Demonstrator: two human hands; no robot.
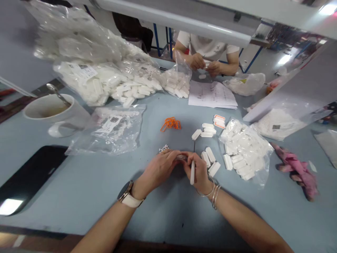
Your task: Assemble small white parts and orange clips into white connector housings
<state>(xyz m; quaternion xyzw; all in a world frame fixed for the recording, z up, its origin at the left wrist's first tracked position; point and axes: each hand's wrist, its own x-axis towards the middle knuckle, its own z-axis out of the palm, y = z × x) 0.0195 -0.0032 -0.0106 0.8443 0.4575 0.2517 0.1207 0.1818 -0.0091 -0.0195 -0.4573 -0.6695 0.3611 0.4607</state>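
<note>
My left hand (pixel 158 170) and my right hand (pixel 198 172) meet low over the blue table (pixel 79 189), fingers pinched together on a small pale part (pixel 181 157). A thin white pen-like tool (pixel 192 172) with a dark tip pointing away from me is also in my right hand. Just right of my hands lie several small white plastic pieces (pixel 210 160). A few more white pieces (pixel 206 130) lie farther out. Tiny white bits (pixel 163 148) sit by my left fingers. Orange rings (pixel 171 124) lie in a small heap beyond.
An open bag of white pieces (pixel 244 151) lies right, pink cloth (pixel 297 168) beyond it. A near-empty bag (pixel 110 131), a cup with a spoon (pixel 50 110) and a black phone (pixel 28 175) sit left. Full bags (pixel 110 77) and papers (pixel 210 95) lie behind. A person (pixel 207 58) works opposite.
</note>
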